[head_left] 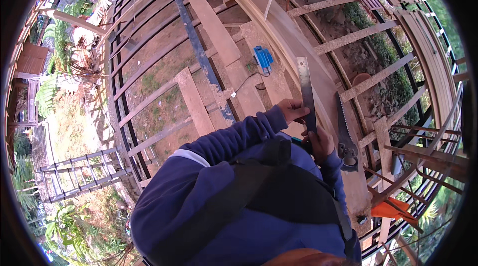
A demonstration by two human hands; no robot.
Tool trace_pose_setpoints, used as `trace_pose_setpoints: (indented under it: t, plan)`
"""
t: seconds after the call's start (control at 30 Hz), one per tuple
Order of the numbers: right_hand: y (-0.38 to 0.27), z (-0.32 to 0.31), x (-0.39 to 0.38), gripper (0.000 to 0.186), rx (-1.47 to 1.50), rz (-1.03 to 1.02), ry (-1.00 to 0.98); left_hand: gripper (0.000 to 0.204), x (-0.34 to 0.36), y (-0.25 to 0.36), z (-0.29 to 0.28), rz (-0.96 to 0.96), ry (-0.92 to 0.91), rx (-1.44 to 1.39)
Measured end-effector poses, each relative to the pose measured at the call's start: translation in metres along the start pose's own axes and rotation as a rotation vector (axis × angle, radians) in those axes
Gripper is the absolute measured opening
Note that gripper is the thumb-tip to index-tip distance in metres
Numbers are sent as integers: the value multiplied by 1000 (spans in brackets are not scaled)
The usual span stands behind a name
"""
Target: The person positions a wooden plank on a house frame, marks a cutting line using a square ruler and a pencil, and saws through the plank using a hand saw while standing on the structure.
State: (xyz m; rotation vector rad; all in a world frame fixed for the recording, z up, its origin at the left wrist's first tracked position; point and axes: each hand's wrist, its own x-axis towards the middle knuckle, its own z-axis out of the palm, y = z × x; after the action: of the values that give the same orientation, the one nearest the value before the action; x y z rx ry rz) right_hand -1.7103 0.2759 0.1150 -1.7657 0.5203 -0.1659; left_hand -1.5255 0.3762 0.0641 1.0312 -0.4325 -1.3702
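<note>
A flat steel ruler (304,83) with a hole near its far end stands out ahead of my chest, over the edge of a long wooden board. My left hand (294,110) pinches its side, thumb on top. Lower down, my right hand (322,142) is closed round the near end, which its fingers partly hide. A bit of green shows beside that end, too small to name. Just right of my right hand, a handsaw (344,131) lies on the wide board (294,37), teeth facing right and dark handle toward me.
A blue corded device (263,60) rests on planks to the left. Slatted framing with wide gaps surrounds me, bare ground below. A dark metal beam (191,37) runs along the left. Stacked boards (427,62) and an orange cloth (396,210) are at right; a ladder (84,174) is at far left.
</note>
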Motion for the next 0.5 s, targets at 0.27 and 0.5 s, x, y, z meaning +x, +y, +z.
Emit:
trace_pose_setpoints:
  t: [0.27, 0.5]
  plan:
    - [-68, 50, 143, 17, 202, -211, 418, 19, 14, 81, -71, -28, -36, 150]
    - [-76, 35, 261, 12, -143, -81, 286, 20, 83, 102, -134, -7, -88, 293]
